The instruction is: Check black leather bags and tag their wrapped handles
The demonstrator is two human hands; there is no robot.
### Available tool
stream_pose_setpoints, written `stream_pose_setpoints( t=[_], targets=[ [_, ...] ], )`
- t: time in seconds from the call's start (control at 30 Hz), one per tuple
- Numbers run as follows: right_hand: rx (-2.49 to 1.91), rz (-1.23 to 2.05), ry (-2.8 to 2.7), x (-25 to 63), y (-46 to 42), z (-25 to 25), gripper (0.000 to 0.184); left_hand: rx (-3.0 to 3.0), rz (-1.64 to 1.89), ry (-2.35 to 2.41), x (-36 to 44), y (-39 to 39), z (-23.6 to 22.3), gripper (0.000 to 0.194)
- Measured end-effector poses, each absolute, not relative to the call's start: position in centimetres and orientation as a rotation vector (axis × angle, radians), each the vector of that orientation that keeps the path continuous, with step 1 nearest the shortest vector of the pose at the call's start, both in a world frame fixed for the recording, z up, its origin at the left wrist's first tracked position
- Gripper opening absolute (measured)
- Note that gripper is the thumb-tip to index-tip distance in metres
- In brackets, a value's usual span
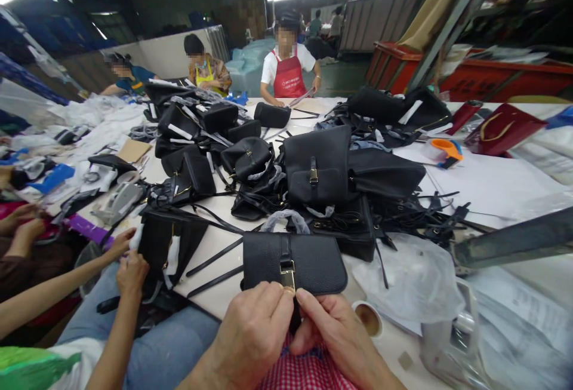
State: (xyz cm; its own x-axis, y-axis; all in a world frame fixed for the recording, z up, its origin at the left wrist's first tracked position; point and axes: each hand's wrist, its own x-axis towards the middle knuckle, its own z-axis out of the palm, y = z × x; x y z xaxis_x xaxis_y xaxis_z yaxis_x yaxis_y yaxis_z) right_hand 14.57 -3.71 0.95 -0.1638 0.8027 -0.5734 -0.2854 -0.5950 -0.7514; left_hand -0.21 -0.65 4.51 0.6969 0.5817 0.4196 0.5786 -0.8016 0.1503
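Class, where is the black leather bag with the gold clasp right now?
The black leather bag is at bottom centre of the head view, its gold clasp between the left hand and right hand, just in front of the heaped black bags.

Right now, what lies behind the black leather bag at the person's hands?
Behind the black leather bag sit a grey wrapped handle loop and another black bag, on the white table. What lies beneath the held bag is covered by it.

Two hands (253,333) (335,336) — one black purse (293,264)
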Motion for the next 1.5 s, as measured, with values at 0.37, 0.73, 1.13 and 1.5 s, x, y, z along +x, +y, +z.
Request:
stream_pose_setpoints(
  t=[0.37,0.73,1.13,1.5],
  targets=[
    [-1.414,1.795,-0.714,14.4,-4.0,0.6,0.071,3.007,0.597,1.010,0.5,-0.3,3.5,0.024],
    [-1.369,1.838,-0.608,15.2,-3.8,-0.2,0.064,2.266,0.539,1.099,0.1,1.5,2.9,0.019],
    [-1.248,1.887,-0.567,15.7,-3.8,-0.2,0.059,2.131,0.534,1.132,0.2,1.3,2.7,0.018],
    [-1.368,1.870,-0.526,15.3,-3.5,0.7,0.065,2.493,0.811,0.927,-0.3,0.1,1.2,0.017]
  ],
)
